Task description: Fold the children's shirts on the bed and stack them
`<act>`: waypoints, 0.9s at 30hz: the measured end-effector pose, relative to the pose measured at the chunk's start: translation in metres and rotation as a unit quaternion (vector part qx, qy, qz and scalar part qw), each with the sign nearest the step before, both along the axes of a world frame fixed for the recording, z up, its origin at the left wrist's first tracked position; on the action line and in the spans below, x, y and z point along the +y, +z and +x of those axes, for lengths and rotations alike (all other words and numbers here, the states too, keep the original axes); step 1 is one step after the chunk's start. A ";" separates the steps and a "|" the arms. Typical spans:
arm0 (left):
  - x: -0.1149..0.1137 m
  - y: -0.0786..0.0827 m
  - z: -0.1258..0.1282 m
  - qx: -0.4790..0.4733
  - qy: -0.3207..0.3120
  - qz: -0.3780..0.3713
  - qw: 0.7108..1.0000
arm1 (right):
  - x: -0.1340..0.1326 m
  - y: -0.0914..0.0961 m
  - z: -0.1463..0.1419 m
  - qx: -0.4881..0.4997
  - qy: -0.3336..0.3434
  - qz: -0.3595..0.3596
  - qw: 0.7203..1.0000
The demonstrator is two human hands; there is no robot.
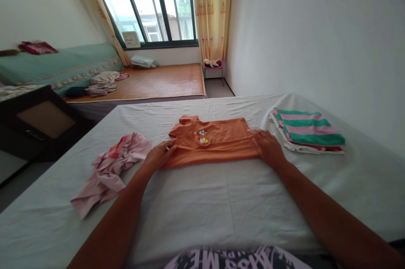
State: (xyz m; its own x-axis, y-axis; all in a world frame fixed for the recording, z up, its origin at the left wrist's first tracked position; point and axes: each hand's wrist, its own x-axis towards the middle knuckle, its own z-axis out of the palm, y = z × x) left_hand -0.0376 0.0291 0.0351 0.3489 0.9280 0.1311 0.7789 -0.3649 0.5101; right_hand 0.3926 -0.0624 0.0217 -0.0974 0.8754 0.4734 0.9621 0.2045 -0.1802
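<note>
An orange T-shirt (221,136) with small cartoon figures on its chest lies sideways on the pale sheet, its near side folded over lengthwise. My left hand (159,154) rests at the shirt's left, near the sleeve end, with fingers stretched out over the cloth. At the right end, the hem side, my right hand (268,146) lies with its fingers extended on the fabric edge. Parts of the fingertips are hard to make out. A crumpled pink garment (110,168) with a red patch is left of my left hand.
A folded stack topped by a green and pink striped garment (308,127) sits to the right, near the wall. Beyond this sheet-covered bed (202,205) are another bed with a brown mat (164,81), a dark cabinet (44,121) and a small stool (213,66).
</note>
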 end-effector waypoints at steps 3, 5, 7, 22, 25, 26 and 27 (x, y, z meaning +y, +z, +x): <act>0.004 0.002 0.007 -0.018 0.039 0.005 0.999 | 0.002 -0.004 -0.016 0.001 0.096 -0.047 0.994; 0.010 0.000 0.011 -0.046 0.031 -0.005 0.998 | 0.005 -0.011 -0.022 0.009 0.136 -0.076 0.988; 0.016 -0.002 0.016 -0.078 0.016 -0.025 0.997 | 0.008 -0.018 -0.022 0.020 0.150 -0.087 0.985; 0.006 -0.008 -0.001 -0.112 -0.102 0.020 0.988 | 0.009 -0.022 -0.009 0.037 0.182 -0.079 0.979; 0.000 -0.008 0.007 -0.110 -0.102 0.014 0.989 | 0.007 -0.021 -0.012 0.018 0.168 -0.079 0.982; 0.000 -0.007 0.011 -0.104 -0.090 0.021 0.990 | 0.006 -0.019 -0.014 0.005 0.153 -0.080 0.985; -0.001 -0.006 0.014 -0.098 -0.077 0.033 0.992 | 0.006 -0.016 -0.018 -0.011 0.136 -0.084 0.987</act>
State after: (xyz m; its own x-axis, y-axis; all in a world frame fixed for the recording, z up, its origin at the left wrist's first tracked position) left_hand -0.0231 0.0285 0.0287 0.4473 0.8533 0.2680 0.6003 -0.5085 0.6172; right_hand 0.3749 -0.0564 0.0058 -0.3485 0.8816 0.3183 0.8796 0.4249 -0.2138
